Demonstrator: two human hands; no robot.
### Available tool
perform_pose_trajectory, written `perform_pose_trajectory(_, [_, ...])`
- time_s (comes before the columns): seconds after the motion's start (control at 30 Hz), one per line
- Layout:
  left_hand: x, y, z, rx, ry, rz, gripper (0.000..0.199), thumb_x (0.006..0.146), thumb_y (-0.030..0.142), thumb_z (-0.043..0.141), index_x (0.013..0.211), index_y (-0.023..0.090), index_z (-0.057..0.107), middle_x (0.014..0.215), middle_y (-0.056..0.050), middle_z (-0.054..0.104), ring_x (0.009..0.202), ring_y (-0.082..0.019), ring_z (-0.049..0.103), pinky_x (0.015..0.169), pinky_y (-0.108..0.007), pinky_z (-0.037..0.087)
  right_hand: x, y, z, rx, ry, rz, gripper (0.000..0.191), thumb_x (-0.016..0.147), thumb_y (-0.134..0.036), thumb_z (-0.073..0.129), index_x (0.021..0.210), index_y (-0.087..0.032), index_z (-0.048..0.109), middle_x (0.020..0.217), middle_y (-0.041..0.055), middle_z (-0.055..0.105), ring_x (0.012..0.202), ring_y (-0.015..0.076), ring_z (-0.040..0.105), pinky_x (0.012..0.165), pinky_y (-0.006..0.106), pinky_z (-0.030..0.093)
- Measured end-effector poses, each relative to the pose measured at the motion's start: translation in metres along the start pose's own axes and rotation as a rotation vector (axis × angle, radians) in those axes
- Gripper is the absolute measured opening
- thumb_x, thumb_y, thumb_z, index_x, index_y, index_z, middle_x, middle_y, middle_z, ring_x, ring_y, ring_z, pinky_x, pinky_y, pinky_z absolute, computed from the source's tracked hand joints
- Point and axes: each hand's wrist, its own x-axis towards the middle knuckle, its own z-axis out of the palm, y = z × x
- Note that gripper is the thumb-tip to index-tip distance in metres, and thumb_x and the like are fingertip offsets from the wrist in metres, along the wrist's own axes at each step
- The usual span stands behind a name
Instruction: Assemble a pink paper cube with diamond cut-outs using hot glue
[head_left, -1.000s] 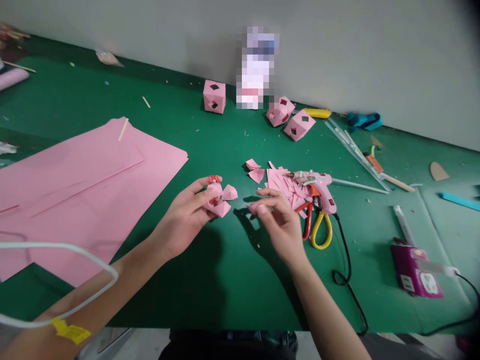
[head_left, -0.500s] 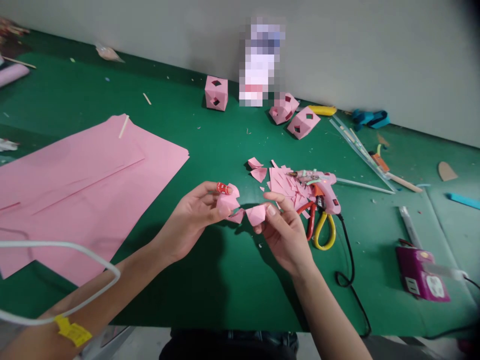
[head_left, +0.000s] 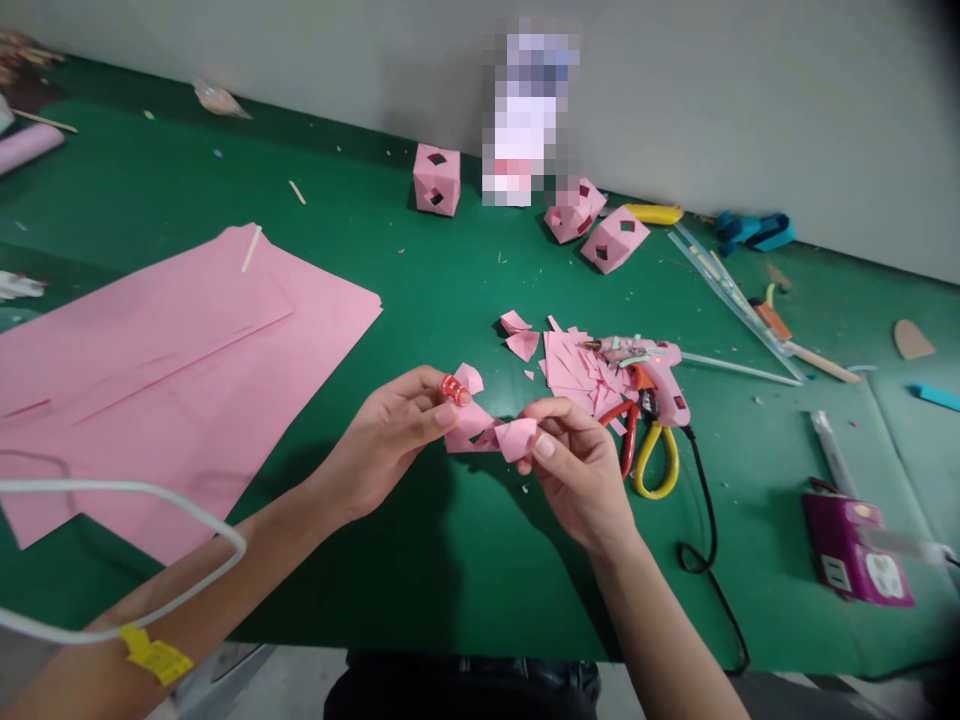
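Between my two hands, above the green table, is a folded pink paper piece point(head_left: 471, 430) with gaps in it. My left hand point(head_left: 401, 415) pinches its left side, and a red band wraps one fingertip. At the right end, my right hand point(head_left: 581, 465) grips a pointed fold between thumb and fingers. Whether the paper is one piece or several joined together I cannot tell. Just beyond my right hand lie a pile of pink paper scraps point(head_left: 577, 370), a pink glue gun point(head_left: 652, 370) and scissors with red and yellow handles point(head_left: 658, 465).
Large pink paper sheets point(head_left: 165, 370) cover the left side. At the back stand a pink paper cube point(head_left: 437, 180) and two more pink paper shapes. A purple box point(head_left: 859, 550) sits at right. The glue gun's black cord point(head_left: 709, 510) runs to the front edge.
The pink paper between my hands has opened out into a flatter, wider strip. My left hand has shifted slightly right and down. The whole view has moved a little.
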Motion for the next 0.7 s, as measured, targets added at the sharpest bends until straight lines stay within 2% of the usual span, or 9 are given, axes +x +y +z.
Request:
perform_pose_trajectory(0.2, [-0.0005, -0.0003, -0.0016, 0.009, -0.069, -0.013, 0.018, 0.080, 0.027, 0.088, 0.092, 0.021, 0.075, 0.084, 0.002, 0.072, 0.074, -0.007, 0.067, 0.068, -0.014, 0.053, -0.0008, 0.0009, -0.0048, 0.029, -0.035, 0.035, 0.022, 0.079, -0.030, 0.089, 0.098, -0.025, 0.079, 0.068, -0.0044, 0.069, 0.053, 0.0065, 0.061, 0.052, 0.017, 0.052])
perform_pose_trajectory(0.4, [-0.0019, -0.0032, -0.0030, 0.056, -0.085, -0.008, 0.017, 0.082, 0.025, 0.087, 0.094, 0.021, 0.075, 0.087, 0.001, 0.074, 0.079, -0.007, 0.069, 0.072, -0.012, 0.055, -0.0008, 0.0000, -0.0033, 0.044, -0.044, 0.032, 0.022, 0.078, -0.029, 0.090, 0.096, -0.025, 0.079, 0.069, -0.0034, 0.071, 0.053, 0.0063, 0.061, 0.051, 0.016, 0.052])
perform_pose_trajectory(0.7, [-0.0007, -0.0014, -0.0023, 0.058, -0.103, -0.030, 0.022, 0.078, 0.023, 0.089, 0.093, 0.018, 0.074, 0.084, 0.001, 0.073, 0.072, -0.008, 0.068, 0.066, -0.013, 0.055, -0.0012, -0.0031, -0.0022, 0.023, -0.065, 0.050, 0.020, 0.078, -0.029, 0.090, 0.095, -0.025, 0.080, 0.069, -0.0034, 0.070, 0.056, 0.0067, 0.060, 0.051, 0.015, 0.052])
